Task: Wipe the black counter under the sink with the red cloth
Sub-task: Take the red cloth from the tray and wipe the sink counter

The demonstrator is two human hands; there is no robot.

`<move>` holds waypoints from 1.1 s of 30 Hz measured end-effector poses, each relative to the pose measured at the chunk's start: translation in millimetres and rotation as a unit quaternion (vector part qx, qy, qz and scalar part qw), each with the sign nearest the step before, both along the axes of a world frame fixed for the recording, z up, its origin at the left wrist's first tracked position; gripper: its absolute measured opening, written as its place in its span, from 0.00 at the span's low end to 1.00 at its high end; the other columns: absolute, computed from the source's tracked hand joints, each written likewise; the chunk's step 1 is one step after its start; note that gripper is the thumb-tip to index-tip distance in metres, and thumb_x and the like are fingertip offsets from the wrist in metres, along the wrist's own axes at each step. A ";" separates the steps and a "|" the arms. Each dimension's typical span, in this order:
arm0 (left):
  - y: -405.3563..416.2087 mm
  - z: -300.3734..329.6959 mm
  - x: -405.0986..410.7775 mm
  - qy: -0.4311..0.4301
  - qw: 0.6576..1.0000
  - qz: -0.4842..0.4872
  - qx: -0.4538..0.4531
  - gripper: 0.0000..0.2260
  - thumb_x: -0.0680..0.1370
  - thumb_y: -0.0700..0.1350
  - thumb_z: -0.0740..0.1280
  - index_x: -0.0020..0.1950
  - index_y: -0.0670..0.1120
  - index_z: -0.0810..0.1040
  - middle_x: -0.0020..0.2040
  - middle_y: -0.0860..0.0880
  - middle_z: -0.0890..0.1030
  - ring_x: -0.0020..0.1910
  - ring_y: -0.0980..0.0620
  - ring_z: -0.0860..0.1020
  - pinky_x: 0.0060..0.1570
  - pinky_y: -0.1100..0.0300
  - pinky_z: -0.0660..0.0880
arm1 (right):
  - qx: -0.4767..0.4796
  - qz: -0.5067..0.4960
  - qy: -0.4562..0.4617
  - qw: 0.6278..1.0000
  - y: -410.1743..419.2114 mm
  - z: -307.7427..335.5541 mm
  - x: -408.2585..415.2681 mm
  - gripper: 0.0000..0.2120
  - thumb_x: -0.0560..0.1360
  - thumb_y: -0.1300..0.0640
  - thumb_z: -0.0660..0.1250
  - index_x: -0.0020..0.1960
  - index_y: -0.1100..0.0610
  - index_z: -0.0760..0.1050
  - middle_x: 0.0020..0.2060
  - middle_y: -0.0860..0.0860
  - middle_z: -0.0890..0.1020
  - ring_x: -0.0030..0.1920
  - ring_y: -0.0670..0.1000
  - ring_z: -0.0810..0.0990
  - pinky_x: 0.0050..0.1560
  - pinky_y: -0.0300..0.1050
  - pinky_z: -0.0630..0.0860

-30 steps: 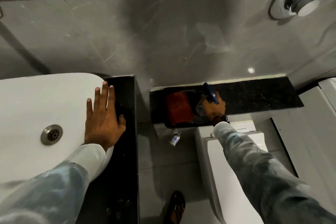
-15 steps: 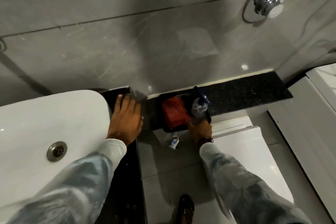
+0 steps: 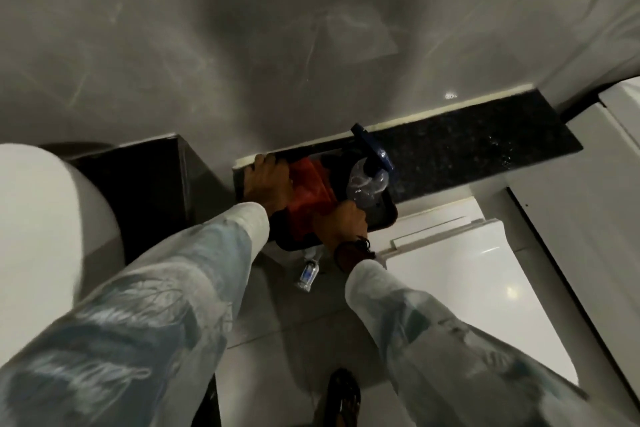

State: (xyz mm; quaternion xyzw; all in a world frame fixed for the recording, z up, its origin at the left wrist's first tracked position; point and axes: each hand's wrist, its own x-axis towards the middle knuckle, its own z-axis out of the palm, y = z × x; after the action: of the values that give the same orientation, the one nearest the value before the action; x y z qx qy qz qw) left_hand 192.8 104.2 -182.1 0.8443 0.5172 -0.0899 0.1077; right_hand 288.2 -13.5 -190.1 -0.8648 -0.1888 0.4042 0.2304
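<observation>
The red cloth (image 3: pixel 310 184) lies folded in a black tray (image 3: pixel 388 215) on the left end of a speckled black ledge (image 3: pixel 485 149) above the toilet. Beside the cloth in the tray stands a clear spray bottle (image 3: pixel 367 180) with a blue trigger. My left hand (image 3: pixel 266 180) grips the tray's left end, fingers over its far edge. My right hand (image 3: pixel 346 222) holds the tray's near rim, just below the cloth. The black counter (image 3: pixel 138 184) under the white sink (image 3: pixel 41 218) is at the left, with nothing on its visible part.
The white toilet lid (image 3: pixel 467 270) sits under my right arm. A small bottle (image 3: pixel 308 274) lies on the grey floor tiles below the tray. My sandalled foot (image 3: pixel 343 399) shows at the bottom. A grey tiled wall rises behind; a white panel stands at far right.
My left hand left the sink's edge and crossed right to the tray's left end. My right hand released the spray bottle and took the tray's near rim. The view tilted down.
</observation>
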 end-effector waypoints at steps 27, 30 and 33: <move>-251.8 166.5 -225.5 -0.268 0.913 0.135 -0.276 0.17 0.77 0.44 0.70 0.66 0.43 0.78 0.62 0.41 0.82 0.63 0.42 0.80 0.63 0.54 0.76 | -0.003 0.004 0.257 0.966 -270.9 168.4 -182.4 0.15 0.68 0.45 0.79 0.44 0.53 0.80 0.28 0.47 0.72 0.25 0.44 0.65 0.23 0.35 0.58; -275.2 152.2 -270.8 -0.260 0.916 0.137 -0.273 0.11 0.77 0.41 0.69 0.59 0.42 0.80 0.55 0.41 0.84 0.58 0.41 0.82 0.52 0.58 0.75 | -0.021 0.039 0.201 0.979 -286.4 149.1 -219.3 0.18 0.64 0.43 0.82 0.43 0.55 0.82 0.28 0.46 0.77 0.27 0.46 0.71 0.26 0.37 0.64; -285.8 140.0 -301.1 -0.269 0.923 0.139 -0.237 0.12 0.77 0.40 0.69 0.60 0.41 0.80 0.58 0.40 0.84 0.59 0.41 0.82 0.58 0.54 0.76 | -0.016 0.040 0.104 0.994 -285.7 131.0 -248.7 0.19 0.61 0.43 0.83 0.40 0.54 0.81 0.37 0.48 0.82 0.40 0.51 0.81 0.41 0.44 0.76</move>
State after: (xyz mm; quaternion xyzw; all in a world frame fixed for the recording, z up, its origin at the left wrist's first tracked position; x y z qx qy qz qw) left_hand -108.3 -181.7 -42.1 0.7061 0.5445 0.0369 0.4511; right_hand 39.5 -299.3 -59.1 -0.8134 -0.1915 0.5038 0.2188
